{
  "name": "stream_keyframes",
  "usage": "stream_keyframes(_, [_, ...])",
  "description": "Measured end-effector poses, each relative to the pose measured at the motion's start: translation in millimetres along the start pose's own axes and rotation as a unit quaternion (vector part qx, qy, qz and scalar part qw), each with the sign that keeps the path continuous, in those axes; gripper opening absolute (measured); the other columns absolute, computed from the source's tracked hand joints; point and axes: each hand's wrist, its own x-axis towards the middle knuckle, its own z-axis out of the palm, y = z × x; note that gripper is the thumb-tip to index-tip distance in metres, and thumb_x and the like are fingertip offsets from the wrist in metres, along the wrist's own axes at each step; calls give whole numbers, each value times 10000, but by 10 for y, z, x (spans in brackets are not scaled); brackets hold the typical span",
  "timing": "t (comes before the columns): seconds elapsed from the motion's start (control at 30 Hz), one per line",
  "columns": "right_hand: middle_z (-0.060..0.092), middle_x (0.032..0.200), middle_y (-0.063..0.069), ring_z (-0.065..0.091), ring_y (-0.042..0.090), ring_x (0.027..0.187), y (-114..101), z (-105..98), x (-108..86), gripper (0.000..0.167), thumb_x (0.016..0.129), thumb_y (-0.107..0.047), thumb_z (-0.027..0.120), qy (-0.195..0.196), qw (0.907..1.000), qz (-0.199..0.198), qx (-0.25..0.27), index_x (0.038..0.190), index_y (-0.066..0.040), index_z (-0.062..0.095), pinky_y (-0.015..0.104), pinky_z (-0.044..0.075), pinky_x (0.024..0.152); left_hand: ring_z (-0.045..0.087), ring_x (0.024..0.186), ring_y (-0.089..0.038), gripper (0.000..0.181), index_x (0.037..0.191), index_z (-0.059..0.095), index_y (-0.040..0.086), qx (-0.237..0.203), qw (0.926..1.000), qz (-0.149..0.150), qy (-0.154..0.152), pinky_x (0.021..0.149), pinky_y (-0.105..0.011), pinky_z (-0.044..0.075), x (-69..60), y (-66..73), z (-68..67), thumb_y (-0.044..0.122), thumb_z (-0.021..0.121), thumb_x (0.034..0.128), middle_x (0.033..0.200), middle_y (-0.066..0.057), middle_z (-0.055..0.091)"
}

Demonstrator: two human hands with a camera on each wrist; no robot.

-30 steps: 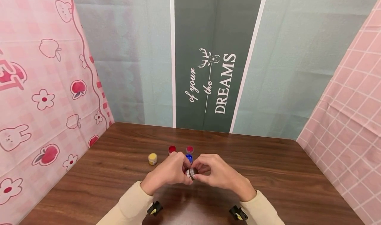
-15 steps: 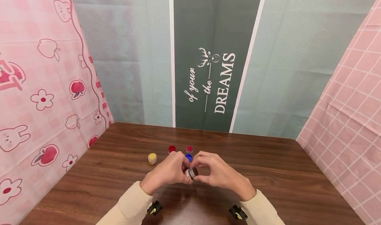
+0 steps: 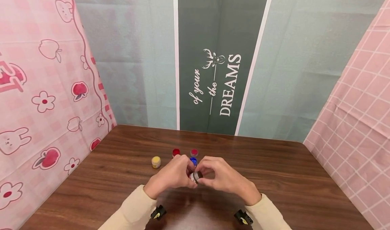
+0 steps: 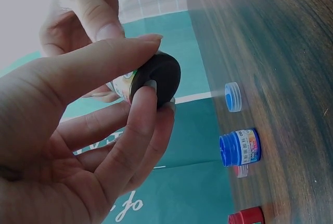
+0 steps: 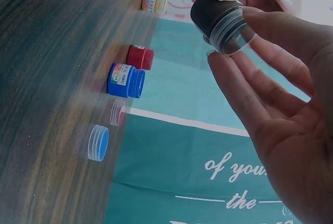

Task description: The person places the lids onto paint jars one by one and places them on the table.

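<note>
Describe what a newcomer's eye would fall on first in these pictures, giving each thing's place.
Probably the large white word DREAMS on the dark panel behind the table. Next, low in the middle of the head view, the left hand and right hand grip a dark jar between them. Just beyond the hands, a vivid blue jar stands open on the table.

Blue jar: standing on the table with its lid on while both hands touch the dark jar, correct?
Not quite: the blue jar is open. The right wrist view shows its bare neck and a blue lid lying apart. It does stand on the table, and the left hand and right hand touch the dark jar.
</note>
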Motion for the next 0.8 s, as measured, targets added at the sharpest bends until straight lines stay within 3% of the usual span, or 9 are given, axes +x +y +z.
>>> stream_keyframes(0.23, [712, 1019, 49, 759, 144, 952, -23, 2, -6, 201, 883, -13, 776, -29, 9992, 391, 115, 1070, -57, 717, 261, 619, 830, 442, 485, 10, 215, 669, 704, 121, -36, 10000, -58, -22, 444, -167, 350, 2, -3, 4, 81, 913, 699, 546, 70, 596])
stream_keyframes(0.63, [699, 1095, 32, 733, 125, 1001, 0, -13, -13, 277, 880, -71, 803, -21, 9993, 317, 200, 1141, -76, 710, 326, 625, 855, 422, 494, 5, 246, 650, 679, 134, 104, 9999, -72, 17, 450, -171, 334, 2, 3, -2, 106, 921, 689, 541, 88, 564])
stream_keyframes(0.8, [676, 1084, 27, 714, 115, 1038, 11, -22, -9, 309, 838, -23, 828, 11, 9997, 54, 229, 1117, -74, 707, 344, 614, 905, 424, 493, 4, 241, 654, 684, 131, 108, 9999, -71, 13, 452, -172, 333, 0, 1, -4, 108, 922, 687, 540, 83, 568])
